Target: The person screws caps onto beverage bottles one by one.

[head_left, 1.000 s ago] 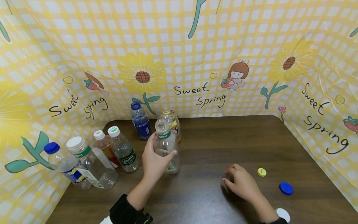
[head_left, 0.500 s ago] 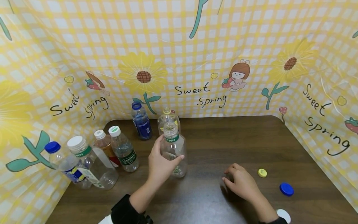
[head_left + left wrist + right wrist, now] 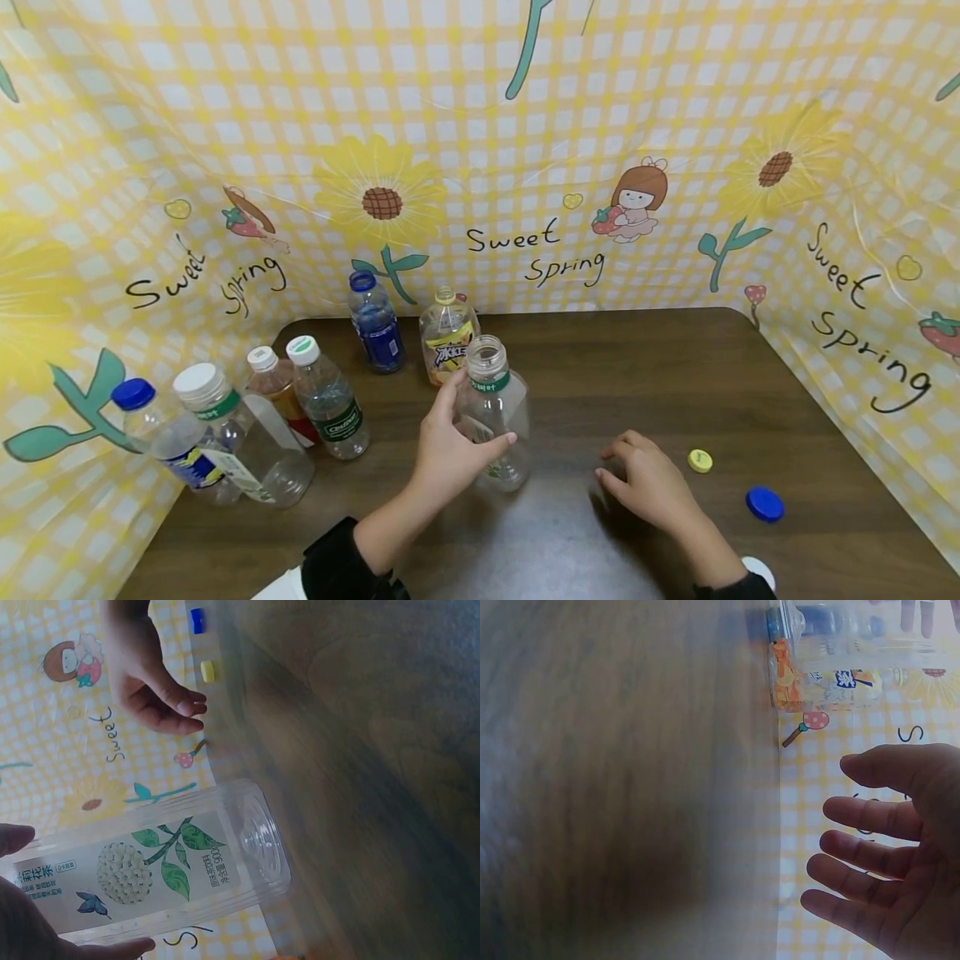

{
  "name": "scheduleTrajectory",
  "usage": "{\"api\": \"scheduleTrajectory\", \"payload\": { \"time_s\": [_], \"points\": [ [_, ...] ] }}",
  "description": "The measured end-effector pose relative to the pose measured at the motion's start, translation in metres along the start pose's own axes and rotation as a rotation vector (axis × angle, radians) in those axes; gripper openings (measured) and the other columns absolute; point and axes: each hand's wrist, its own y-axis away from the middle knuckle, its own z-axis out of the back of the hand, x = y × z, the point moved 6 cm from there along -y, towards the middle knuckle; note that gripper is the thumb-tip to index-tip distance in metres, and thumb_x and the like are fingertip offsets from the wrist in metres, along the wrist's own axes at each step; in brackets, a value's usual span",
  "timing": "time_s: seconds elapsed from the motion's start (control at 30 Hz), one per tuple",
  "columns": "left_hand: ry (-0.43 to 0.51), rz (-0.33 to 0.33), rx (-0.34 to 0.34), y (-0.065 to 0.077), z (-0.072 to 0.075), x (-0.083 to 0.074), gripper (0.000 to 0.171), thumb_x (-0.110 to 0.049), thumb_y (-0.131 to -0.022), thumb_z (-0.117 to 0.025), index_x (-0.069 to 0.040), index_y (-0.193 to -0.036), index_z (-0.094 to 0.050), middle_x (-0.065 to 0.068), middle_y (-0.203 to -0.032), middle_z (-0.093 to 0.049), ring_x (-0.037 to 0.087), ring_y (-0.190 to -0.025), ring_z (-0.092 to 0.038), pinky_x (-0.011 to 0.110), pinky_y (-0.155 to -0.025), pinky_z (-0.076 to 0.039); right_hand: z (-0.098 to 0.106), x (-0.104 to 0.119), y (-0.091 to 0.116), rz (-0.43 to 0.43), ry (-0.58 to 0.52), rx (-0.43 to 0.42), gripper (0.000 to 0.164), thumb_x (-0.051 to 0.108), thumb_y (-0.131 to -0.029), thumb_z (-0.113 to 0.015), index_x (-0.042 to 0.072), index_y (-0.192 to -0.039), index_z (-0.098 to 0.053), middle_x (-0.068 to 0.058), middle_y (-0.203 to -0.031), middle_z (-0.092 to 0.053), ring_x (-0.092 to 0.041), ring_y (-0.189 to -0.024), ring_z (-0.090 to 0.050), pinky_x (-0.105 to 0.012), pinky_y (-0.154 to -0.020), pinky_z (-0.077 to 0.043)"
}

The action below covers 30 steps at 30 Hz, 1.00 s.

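My left hand grips a clear plastic bottle round its body, thumb in front. The bottle stands nearly upright with no cap on its mouth, and a green band circles its neck. In the left wrist view, its white label shows a flower and green leaves. My right hand hovers low over the table to the right, fingers relaxed and holding nothing. Right of it lie a yellow cap, a blue cap and a white cap, the last partly hidden by the wrist.
Capless at the back stand a blue bottle and a yellow-labelled bottle. Several capped bottles, among them a green-labelled one and a large clear one, crowd the left side. A checked cloth walls in the brown table.
My left hand has carried the clear bottle right and toward me, uncovering the yellow-labelled bottle behind. My right hand has stayed nearly still.
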Motion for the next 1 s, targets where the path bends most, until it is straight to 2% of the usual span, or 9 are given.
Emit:
{"api": "scheduleTrajectory", "payload": {
  "time_s": [0.13, 0.3, 0.6, 1.0],
  "points": [
    [0.024, -0.018, 0.047, 0.002, -0.004, -0.004, 0.091, -0.015, -0.065, -0.09, -0.012, -0.142, -0.043, 0.011, -0.139, -0.053, 0.029, -0.122, -0.053, 0.052, -0.097, -0.045, 0.003, -0.001, -0.001, -0.008, 0.002, 0.006, 0.017, 0.017, -0.079, -0.08, 0.008, -0.09, -0.071, -0.003, -0.094, -0.061, -0.027, -0.089, -0.063, -0.043, -0.072, -0.053],
    [0.078, -0.019, 0.103, 0.004, -0.009, -0.007, 0.089, -0.013, -0.067, -0.089, -0.014, -0.143, -0.042, 0.011, -0.133, -0.056, 0.028, -0.115, -0.056, 0.048, -0.088, -0.051, 0.007, -0.002, -0.001, -0.006, 0.0, 0.006, 0.017, 0.018, -0.079, -0.079, 0.008, -0.091, -0.072, -0.003, -0.094, -0.061, -0.026, -0.088, -0.062, -0.042, -0.072, -0.053],
    [0.165, -0.034, 0.168, 0.007, -0.014, -0.009, 0.091, -0.006, -0.066, -0.087, -0.009, -0.144, -0.04, 0.012, -0.131, -0.056, 0.031, -0.117, -0.056, 0.049, -0.097, -0.046, 0.012, -0.004, -0.001, 0.007, -0.01, -0.002, 0.016, 0.015, -0.079, -0.08, 0.008, -0.09, -0.071, -0.002, -0.092, -0.061, -0.024, -0.087, -0.062, -0.041, -0.075, -0.053],
    [0.203, -0.083, 0.192, 0.005, -0.016, -0.009, 0.089, -0.003, -0.065, -0.085, -0.008, -0.143, -0.042, 0.013, -0.125, -0.059, 0.029, -0.113, -0.059, 0.049, -0.096, -0.047, 0.027, -0.016, 0.004, 0.022, 0.009, 0.033, 0.018, 0.015, -0.08, -0.079, 0.007, -0.094, -0.072, -0.003, -0.094, -0.062, -0.021, -0.085, -0.062, -0.039, -0.072, -0.054]
  ]
}}
